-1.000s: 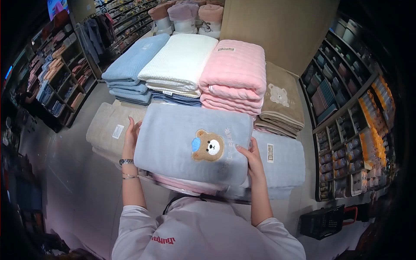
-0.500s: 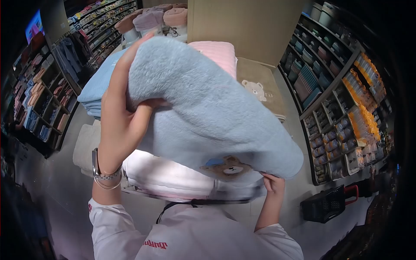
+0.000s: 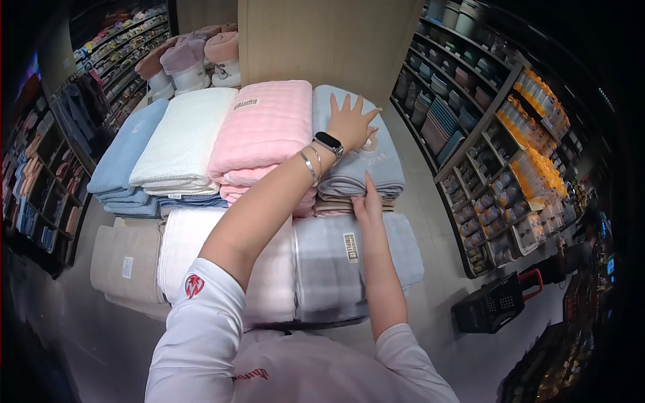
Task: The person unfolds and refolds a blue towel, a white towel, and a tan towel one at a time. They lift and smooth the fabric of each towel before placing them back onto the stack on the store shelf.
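Note:
A folded light blue towel with a bear design and lettering lies on a short stack at the far right of the display. My left hand, wearing a dark-faced wristband and bracelets, rests flat on its top with fingers spread, partly covering the bear. At the towel's front folded edge, my right hand touches the layers, one finger stretched upward and the thumb apart. Beneath this towel, brown folded towels show. Just left of it sits a pink towel.
White and blue towels stand further left. Nearer me lie beige, white and grey checked towels. A wooden panel rises behind. Shelves line the right side, with a black basket on the floor.
The light blue towel, held up between both hands earlier, now lies folded on the right stack. My left hand has let go and spread on top; my right hand has moved to its front edge.

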`<action>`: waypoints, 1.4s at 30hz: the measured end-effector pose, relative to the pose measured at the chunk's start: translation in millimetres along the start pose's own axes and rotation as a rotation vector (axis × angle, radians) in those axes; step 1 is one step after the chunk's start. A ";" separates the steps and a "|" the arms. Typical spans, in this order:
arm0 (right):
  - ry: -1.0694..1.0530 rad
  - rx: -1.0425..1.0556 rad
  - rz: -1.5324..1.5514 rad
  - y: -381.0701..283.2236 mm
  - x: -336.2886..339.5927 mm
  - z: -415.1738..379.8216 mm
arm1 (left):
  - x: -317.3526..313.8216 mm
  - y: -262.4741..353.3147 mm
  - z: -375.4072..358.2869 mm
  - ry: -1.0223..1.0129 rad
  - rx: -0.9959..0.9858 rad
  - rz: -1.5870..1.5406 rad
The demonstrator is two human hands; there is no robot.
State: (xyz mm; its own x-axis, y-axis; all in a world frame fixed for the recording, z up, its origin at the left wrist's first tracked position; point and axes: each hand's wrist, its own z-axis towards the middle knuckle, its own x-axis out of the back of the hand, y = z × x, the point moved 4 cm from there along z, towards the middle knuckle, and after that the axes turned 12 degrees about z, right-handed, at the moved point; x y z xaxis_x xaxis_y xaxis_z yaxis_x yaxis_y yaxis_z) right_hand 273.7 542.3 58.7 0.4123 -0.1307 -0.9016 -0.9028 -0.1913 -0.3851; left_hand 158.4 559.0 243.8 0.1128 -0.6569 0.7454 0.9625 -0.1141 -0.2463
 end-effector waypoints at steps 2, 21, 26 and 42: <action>0.041 0.038 -0.027 6.7 -9.1 -11.7 | -70.1 10.6 -48.1 -0.120 0.005 -0.098; 0.105 0.097 0.089 44.1 -29.5 -84.9 | 119.7 -59.5 -381.4 -0.183 0.553 -0.378; -0.413 -0.511 -0.253 174.2 -103.2 -210.3 | 151.1 -115.8 -484.8 0.119 1.157 -0.265; -1.663 -0.157 -1.361 390.2 -170.4 -349.9 | 242.2 -178.1 -632.0 0.142 1.469 -0.036</action>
State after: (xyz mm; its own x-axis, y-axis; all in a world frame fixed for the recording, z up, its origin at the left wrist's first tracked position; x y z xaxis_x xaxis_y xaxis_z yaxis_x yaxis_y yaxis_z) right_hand -106.1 149.5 131.0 0.0858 0.8510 0.5181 -0.1683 0.5249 -0.8343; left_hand -141.8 -50.8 76.8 0.1430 -0.7460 0.6504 0.3558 0.6520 0.6696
